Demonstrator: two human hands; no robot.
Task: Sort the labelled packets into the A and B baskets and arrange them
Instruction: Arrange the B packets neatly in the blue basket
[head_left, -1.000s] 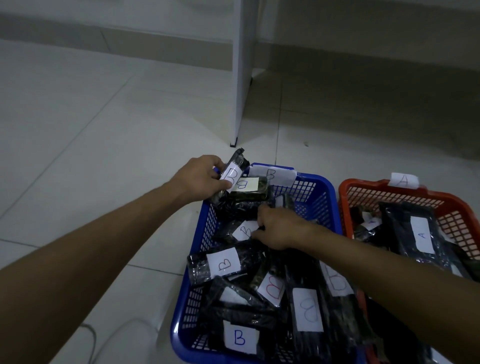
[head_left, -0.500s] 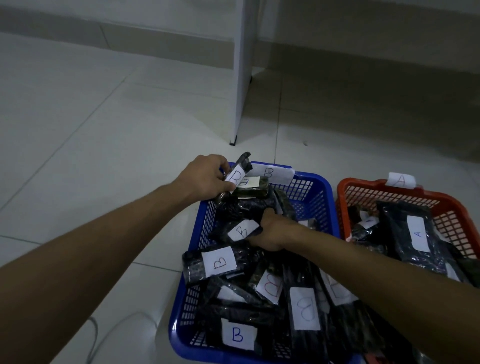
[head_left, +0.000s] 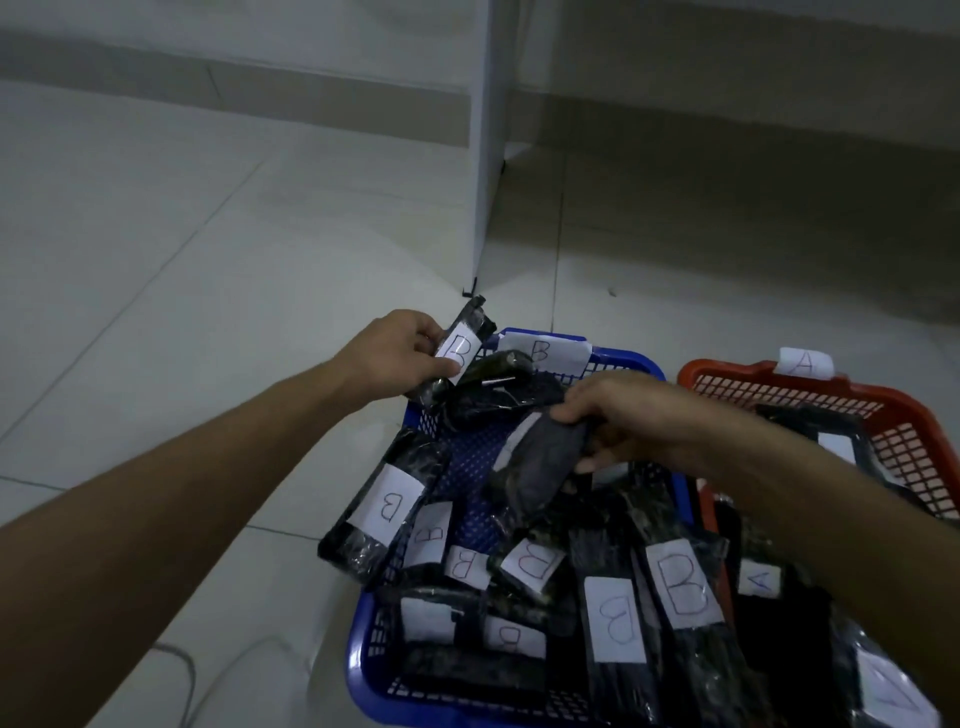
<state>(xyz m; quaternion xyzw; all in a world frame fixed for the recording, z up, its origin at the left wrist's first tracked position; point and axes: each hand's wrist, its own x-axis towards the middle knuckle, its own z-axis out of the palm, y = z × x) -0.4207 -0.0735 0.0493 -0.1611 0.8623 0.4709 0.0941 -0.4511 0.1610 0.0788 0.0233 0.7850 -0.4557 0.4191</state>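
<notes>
A blue basket (head_left: 631, 361) tagged B holds several black packets with white B labels. My left hand (head_left: 395, 356) grips one B packet (head_left: 460, 351) upright over the basket's far left corner. My right hand (head_left: 621, 415) pinches another dark packet (head_left: 535, 467) lifted above the basket's middle, its label side turned away. One B packet (head_left: 387, 506) leans over the basket's left rim. To the right stands a red basket (head_left: 906, 410) tagged A with black packets marked A inside, partly hidden by my right forearm.
Pale floor tiles (head_left: 182, 260) stretch to the left and beyond the baskets. A white panel edge (head_left: 485, 156) stands upright on the floor just behind the blue basket. A thin cable (head_left: 182, 670) lies on the floor at the lower left.
My right hand has pulled a dark packet up out of the blue basket's pile, baring the mesh bottom beneath. My left hand keeps its B packet at the far corner.
</notes>
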